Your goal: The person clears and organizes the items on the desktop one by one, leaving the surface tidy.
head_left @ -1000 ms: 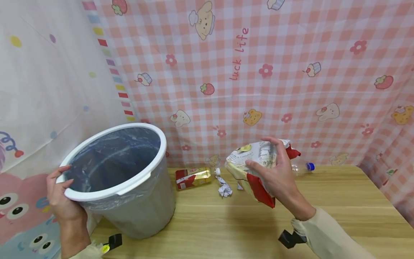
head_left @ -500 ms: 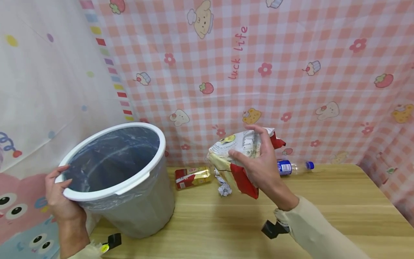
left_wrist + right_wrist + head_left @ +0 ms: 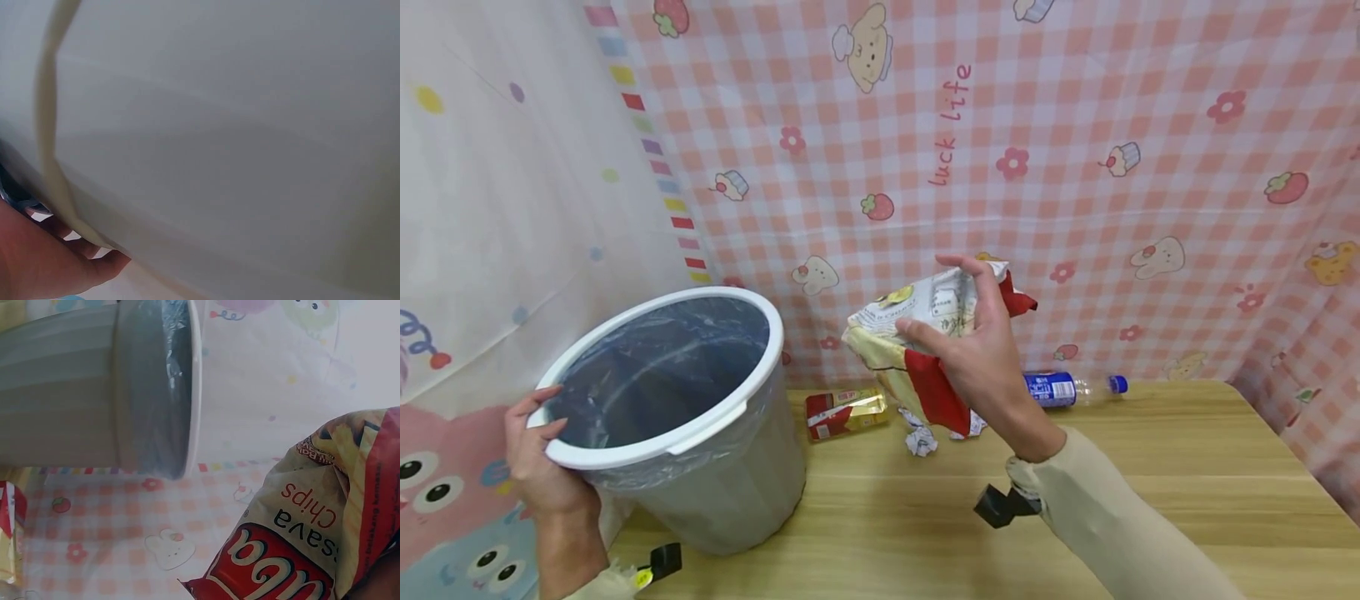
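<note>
My right hand (image 3: 988, 358) grips a cassava chips bag (image 3: 931, 390), red, white and cream, in the air over the table. Seen from the right wrist, the bag (image 3: 294, 512) shows its printed front, and the hand is mostly out of frame. At the left, my left hand (image 3: 550, 462) holds the white rim of a grey trash bin (image 3: 745, 479), its fingertips hooked over the edge. A clear plastic liner (image 3: 662, 367) covers the inside. The bin leans toward that hand. From the left wrist, the bin's wall (image 3: 219, 156) fills most of the view, with the hand (image 3: 56, 262) low at its rim.
A red-and-gold package (image 3: 846, 414) lies beside the bin on the wooden table (image 3: 880, 525). Crumpled paper (image 3: 920, 440) lies right of it, with another crumpled piece (image 3: 976, 423) partly behind the bag. A plastic bottle (image 3: 1078, 389) with a blue cap lies farther right, against the checked curtain (image 3: 1075, 208).
My right hand has carried the chips bag left and up, closer to the bin, uncovering more of the blue-capped bottle. My left hand and the bin have stayed almost still.
</note>
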A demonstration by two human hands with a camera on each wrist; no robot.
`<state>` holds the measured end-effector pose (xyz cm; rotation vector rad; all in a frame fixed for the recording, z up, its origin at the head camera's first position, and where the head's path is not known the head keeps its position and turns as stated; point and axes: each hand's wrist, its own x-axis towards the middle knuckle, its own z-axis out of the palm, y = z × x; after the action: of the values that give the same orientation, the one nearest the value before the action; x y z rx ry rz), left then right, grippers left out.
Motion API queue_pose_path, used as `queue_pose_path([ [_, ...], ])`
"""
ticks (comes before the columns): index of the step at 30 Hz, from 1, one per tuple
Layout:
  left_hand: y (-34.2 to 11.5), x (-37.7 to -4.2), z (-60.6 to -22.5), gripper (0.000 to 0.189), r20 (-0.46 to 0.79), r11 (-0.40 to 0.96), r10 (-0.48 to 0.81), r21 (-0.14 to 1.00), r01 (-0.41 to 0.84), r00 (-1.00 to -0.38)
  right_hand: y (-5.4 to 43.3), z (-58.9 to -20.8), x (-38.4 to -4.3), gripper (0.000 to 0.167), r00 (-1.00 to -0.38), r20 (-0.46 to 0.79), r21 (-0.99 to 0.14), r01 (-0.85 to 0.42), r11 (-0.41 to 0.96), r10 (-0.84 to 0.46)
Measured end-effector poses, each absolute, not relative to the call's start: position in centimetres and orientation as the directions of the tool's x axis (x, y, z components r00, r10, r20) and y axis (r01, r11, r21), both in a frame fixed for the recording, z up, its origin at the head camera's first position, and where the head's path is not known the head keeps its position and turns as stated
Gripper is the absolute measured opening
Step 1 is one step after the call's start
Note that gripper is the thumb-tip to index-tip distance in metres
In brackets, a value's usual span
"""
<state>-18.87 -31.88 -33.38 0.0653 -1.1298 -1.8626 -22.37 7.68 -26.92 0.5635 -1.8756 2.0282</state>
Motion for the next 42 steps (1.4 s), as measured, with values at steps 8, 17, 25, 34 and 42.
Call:
queue_pose_path([
  [8, -32.0, -18.9, -33.4, 0.033, 0.39, -0.146, -0.726, 0.717, 0.682, -0.566, 6.0, -25.7, -22.7, 0.072, -0.848, 0.525, -0.846, -0.511, -0.153, -0.069],
  [17, -32.0, -18.8, -33.4, 0.033, 0.394, -0.153, -0.721, 0.712, 0.685, -0.57, 4.4, -24.5, -23.0, 0.07, -0.833, 0.546, -0.83, -0.523, -0.194, -0.091],
  [25, -32.1, -18.9, -33.3, 0.032, 0.398, -0.165, -0.718, 0.7, 0.695, -0.571, 3.0, -24.0, -23.3, 0.068, -0.791, 0.602, -0.79, -0.571, -0.223, -0.108],
  [34, -32.0, -18.9, -33.3, 0.033, 0.405, -0.125, -0.719, 0.724, 0.678, -0.565, 0.8, -23.8, -23.4, 0.069, -0.766, 0.625, -0.769, -0.572, -0.286, -0.149],
  [42, -31.9, -18.9, -33.4, 0.034, 0.402, -0.107, -0.724, 0.737, 0.667, -0.56, -1.2, -23.6, -23.4, 0.069, -0.758, 0.616, -0.783, -0.56, -0.271, -0.215],
])
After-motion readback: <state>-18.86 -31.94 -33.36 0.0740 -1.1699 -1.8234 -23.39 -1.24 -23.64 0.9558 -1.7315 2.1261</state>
